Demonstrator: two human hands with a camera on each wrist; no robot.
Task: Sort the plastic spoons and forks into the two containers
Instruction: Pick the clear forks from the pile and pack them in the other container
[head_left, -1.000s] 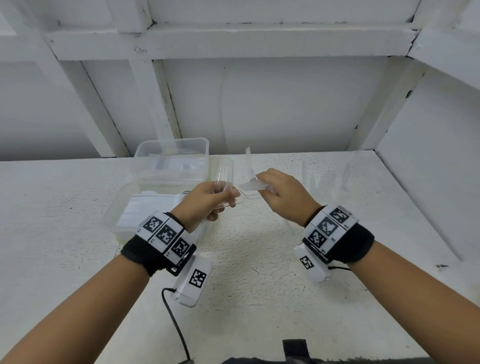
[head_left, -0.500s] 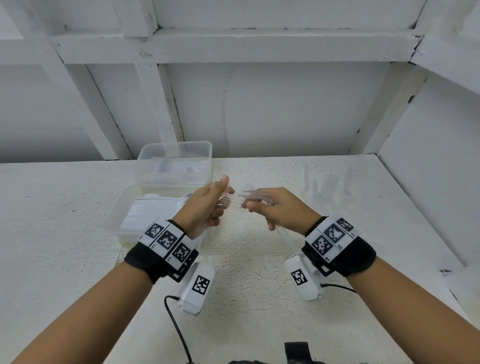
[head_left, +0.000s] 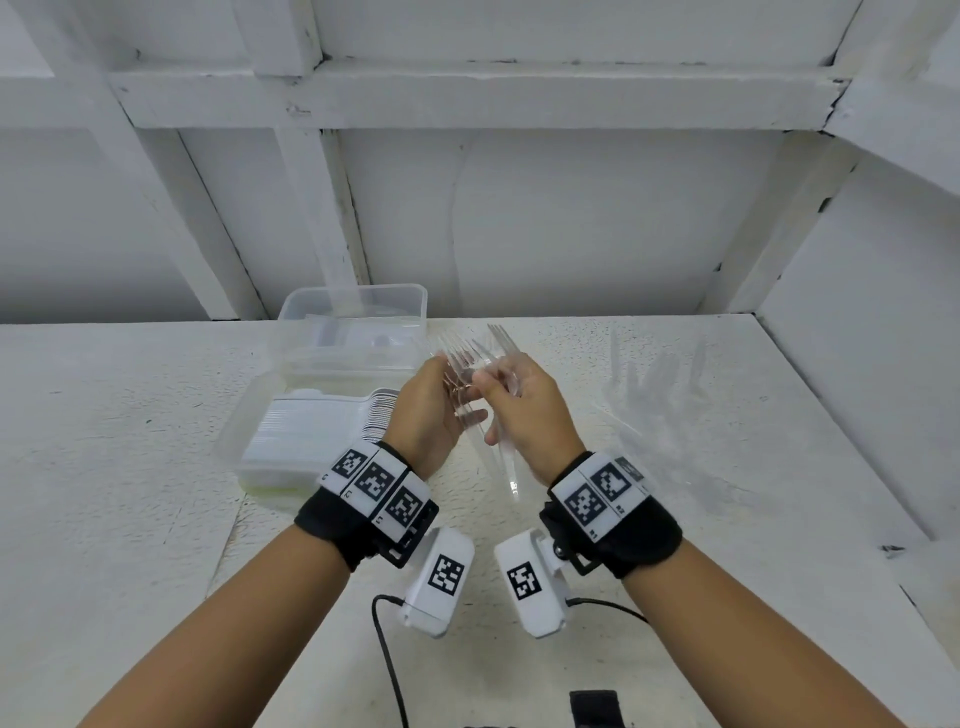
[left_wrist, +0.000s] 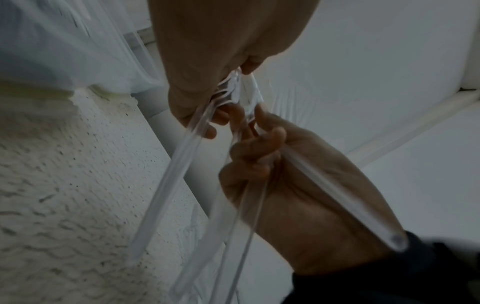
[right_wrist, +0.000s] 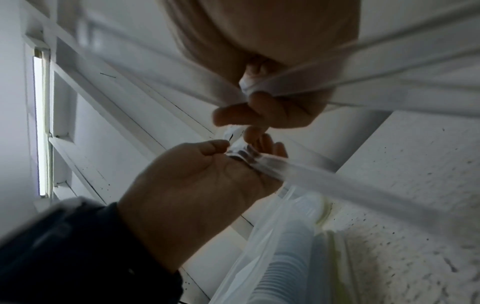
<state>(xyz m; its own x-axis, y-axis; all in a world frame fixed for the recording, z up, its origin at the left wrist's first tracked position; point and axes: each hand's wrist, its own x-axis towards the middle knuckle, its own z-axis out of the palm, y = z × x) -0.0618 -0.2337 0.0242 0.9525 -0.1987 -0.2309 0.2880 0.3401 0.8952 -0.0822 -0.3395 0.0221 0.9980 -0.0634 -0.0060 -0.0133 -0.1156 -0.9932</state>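
Both hands meet above the table's middle, each gripping clear plastic forks (head_left: 470, 358) whose tines point up and away. My left hand (head_left: 457, 402) curls round a bundle of fork handles (left_wrist: 176, 174). My right hand (head_left: 491, 400) holds more forks (left_wrist: 337, 197), its fingers touching the left bundle. The near clear container (head_left: 244, 452), left of the hands, holds a dense row of stacked white spoons (right_wrist: 285, 257). The far clear container (head_left: 353, 304) stands behind it; its contents are unclear.
Several loose clear utensils (head_left: 654, 379) lie on the white table (head_left: 727, 519) to the right of the hands. White walls and beams close the back and right side. A black cable (head_left: 387, 654) trails near the front edge.
The right hand has moved left until it meets the left hand. The forks now stand with tines up between the two hands.
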